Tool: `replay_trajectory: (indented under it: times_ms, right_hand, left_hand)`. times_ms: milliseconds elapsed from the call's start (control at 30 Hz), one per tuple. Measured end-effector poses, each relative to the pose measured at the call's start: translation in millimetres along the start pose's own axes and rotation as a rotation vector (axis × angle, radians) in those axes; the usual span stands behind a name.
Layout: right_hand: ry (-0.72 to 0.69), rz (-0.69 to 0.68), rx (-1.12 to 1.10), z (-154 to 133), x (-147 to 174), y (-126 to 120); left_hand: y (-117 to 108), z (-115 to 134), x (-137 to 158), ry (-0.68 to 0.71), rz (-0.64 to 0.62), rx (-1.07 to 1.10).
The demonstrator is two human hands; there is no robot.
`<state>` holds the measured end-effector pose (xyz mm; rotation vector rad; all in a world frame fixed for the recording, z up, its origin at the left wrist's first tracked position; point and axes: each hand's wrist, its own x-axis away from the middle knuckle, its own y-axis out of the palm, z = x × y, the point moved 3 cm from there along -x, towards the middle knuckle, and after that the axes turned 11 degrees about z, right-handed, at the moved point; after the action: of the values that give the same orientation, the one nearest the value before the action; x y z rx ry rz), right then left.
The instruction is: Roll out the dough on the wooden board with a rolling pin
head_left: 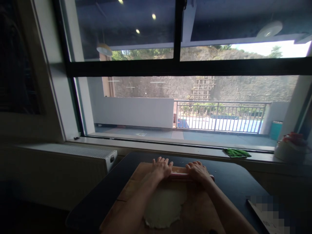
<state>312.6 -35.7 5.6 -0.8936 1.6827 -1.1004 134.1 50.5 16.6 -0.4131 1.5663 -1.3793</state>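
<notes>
A rolling pin (180, 176) lies crosswise near the far end of a wooden board (129, 191). My left hand (162, 167) rests over its left end and my right hand (198, 170) over its right part, fingers draped across the far side. Between my forearms a thin, pale sheet of dough (164, 208) with a ragged near edge lies flat on the board. The pin is at or just past the dough's far edge; my left forearm covers part of the dough's left side.
The board lies on a dark table (226, 182) with rounded corners, beneath a wide window. A green cloth (237, 152) and a whitish container with a red top (291, 146) are on the sill. At left stands a radiator (83, 162). A flat, partly pixelated item (264, 216) lies bottom right.
</notes>
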Motion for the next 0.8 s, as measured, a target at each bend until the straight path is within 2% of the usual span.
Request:
replay_trajectory:
  times_ms: [100, 200, 333, 433, 533, 700, 800]
  right_hand:
    - [-0.013, 0.017, -0.008, 0, 12, -1]
    - [-0.032, 0.086, -0.005, -2, 44, -4]
    - [-0.037, 0.228, 0.032, -3, 94, -5]
    - [-0.041, 0.271, 0.056, -3, 113, -4]
    - [-0.035, 0.249, 0.046, -6, 103, -6]
    - [0.018, 0.062, 0.025, -11, 43, -7]
    - [0.018, -0.001, 0.019, -10, 16, -5]
  left_hand:
    - [-2, 2, 12, 0.019, -0.006, 0.011]
    - [-12, 10, 46, 0.08, 0.037, 0.02]
    - [-26, 17, 98, 0.191, 0.158, 0.055]
    - [-28, 18, 117, 0.239, 0.193, 0.078]
    - [-25, 17, 106, 0.231, 0.188, 0.069]
    - [-9, 10, 44, 0.078, 0.035, 0.045]
    - [0, 4, 15, 0.04, -0.01, 0.049]
